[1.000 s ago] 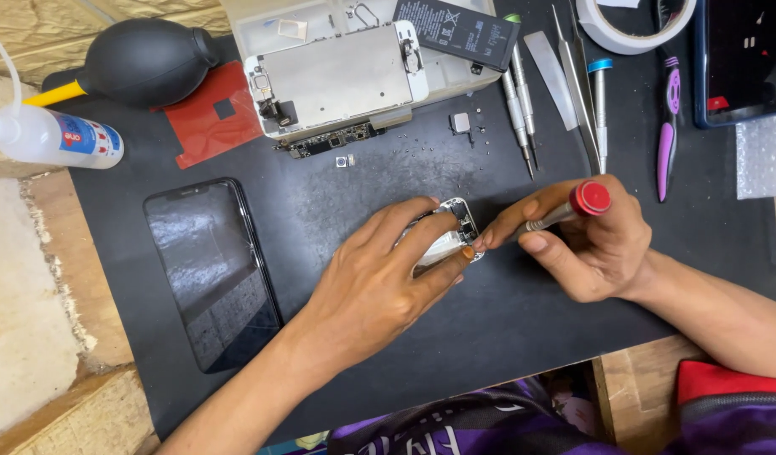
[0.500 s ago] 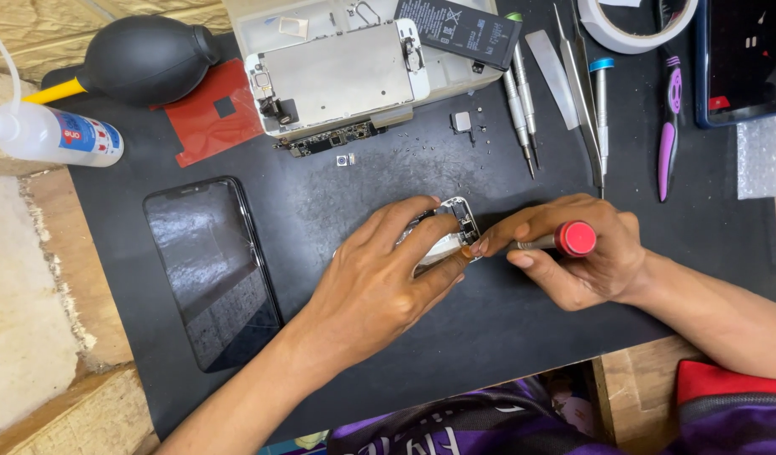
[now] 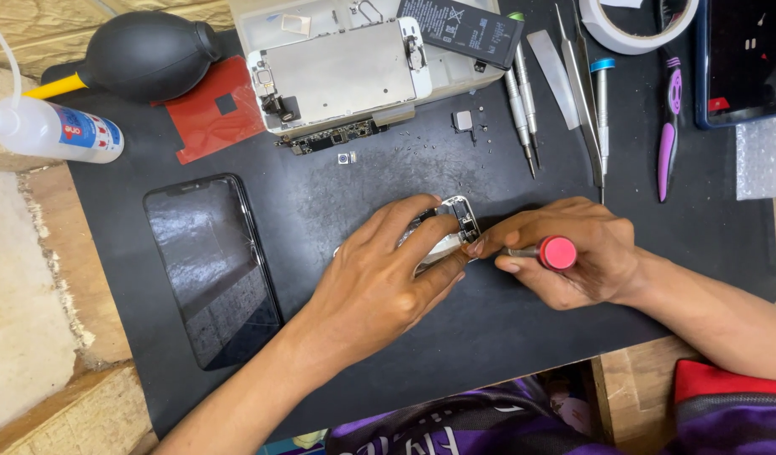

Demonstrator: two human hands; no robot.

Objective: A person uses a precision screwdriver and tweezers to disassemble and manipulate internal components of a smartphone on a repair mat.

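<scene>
Left hand (image 3: 379,282): fingers pressed down on the silver phone frame (image 3: 455,221), pinning it to the black mat (image 3: 337,194).
Right hand (image 3: 573,253): pinching a red-capped screwdriver (image 3: 546,252), its tip hidden at the frame.

Dark phone (image 3: 213,270) left of hands

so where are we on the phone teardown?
Done: screen assembly and battery lie off at the mat's top, loose screws beside them. In hand: left hand pins the phone frame while right hand works a red-capped screwdriver at its edge. Left: whatever remains inside the frame; hidden under the hands.
</scene>
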